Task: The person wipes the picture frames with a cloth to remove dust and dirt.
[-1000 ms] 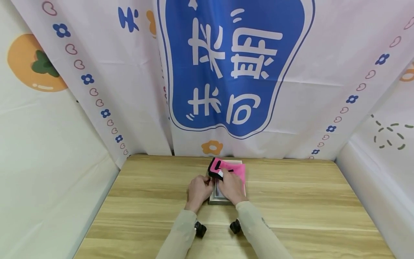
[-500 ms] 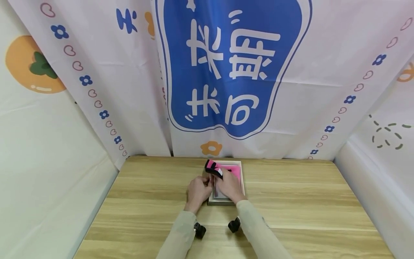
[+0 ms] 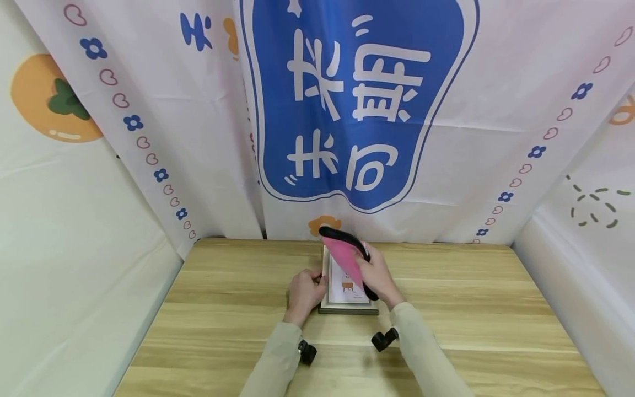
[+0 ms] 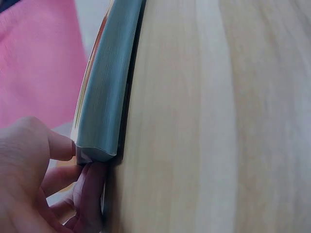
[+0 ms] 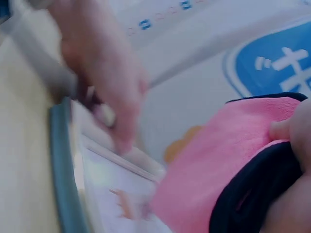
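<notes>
A picture frame (image 3: pixel 347 311) with a pale border lies on the wooden table, an orange drawing visible on its white sheet. My left hand (image 3: pixel 303 292) grips the frame's left edge; in the left wrist view, thumb and fingers pinch the blue-grey side moulding (image 4: pixel 108 82) near its corner. Held in my right hand (image 3: pixel 379 277) is a pink cloth (image 3: pixel 342 255) with black trim, raised and tilted over the frame. It hides the frame's upper right part in the head view. The right wrist view shows the thumb pressed on the pink fabric (image 5: pixel 218 150) by the black edging.
The wooden table (image 3: pixel 238 275) extends to both sides of the frame. Close behind it hangs a white curtain (image 3: pixel 446 220) with a blue printed panel. White fabric walls stand left and right. A small black camera (image 3: pixel 307 353) sits on the left wrist.
My right hand has moved right and lifted the cloth off the frame, uncovering the drawing's lower part. The left hand stays on the frame's edge.
</notes>
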A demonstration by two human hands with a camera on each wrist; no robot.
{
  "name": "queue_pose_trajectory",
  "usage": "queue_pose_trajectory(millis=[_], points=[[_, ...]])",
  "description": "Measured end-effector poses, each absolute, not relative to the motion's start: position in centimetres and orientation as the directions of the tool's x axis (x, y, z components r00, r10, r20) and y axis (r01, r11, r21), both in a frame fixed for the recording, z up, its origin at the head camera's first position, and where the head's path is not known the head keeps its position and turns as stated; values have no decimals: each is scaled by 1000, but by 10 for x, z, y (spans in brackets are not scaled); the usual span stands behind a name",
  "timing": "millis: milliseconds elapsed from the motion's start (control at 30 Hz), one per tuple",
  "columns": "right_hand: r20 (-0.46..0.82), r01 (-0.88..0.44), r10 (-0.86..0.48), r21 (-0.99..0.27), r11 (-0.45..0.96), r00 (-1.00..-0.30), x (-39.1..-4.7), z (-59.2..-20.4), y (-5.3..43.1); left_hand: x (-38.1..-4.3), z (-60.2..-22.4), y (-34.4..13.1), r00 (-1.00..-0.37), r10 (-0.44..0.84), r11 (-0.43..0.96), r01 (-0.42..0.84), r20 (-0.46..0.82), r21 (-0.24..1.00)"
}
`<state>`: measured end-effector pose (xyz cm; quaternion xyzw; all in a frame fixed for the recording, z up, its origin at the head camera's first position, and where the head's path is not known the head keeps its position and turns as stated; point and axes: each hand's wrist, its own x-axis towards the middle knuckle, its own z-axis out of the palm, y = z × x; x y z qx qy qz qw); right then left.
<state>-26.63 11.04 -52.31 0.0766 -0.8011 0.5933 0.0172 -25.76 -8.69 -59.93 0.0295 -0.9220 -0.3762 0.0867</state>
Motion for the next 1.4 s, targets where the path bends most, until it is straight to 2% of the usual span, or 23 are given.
queue_pose_trajectory(millis=[100,233,467,633,967,1100,1200,1400], points=[[111,-122,-59,-962,245,-992,-267,-512,125,-257,-599,-88,-985,-128,707,-9,115,707],[172,-169,-6,-957,235,-985,-267,-500,146,-256,-597,-87,-985,-130,698,-12,110,716],[310,-266,50,-879,395,-950,-262,-503,171,-254,-595,-87,-983,-128,681,12,135,732],[357,-302,12,-810,503,-934,-257,-525,177,-254,-595,-87,-981,-129,682,17,144,731],[282,-266,-68,-758,595,-957,-249,-581,163,-255,-596,-86,-984,-124,687,8,128,727],[278,-283,-119,-680,677,-953,-240,-592,149,-255,-596,-86,-985,-124,685,5,123,728],[300,-309,-156,-576,757,-941,-235,-595,138,-256,-597,-87,-983,-131,692,6,133,722],[308,-319,-191,-446,836,-932,-231,-594,117,-257,-597,-86,-982,-126,705,13,143,709]])
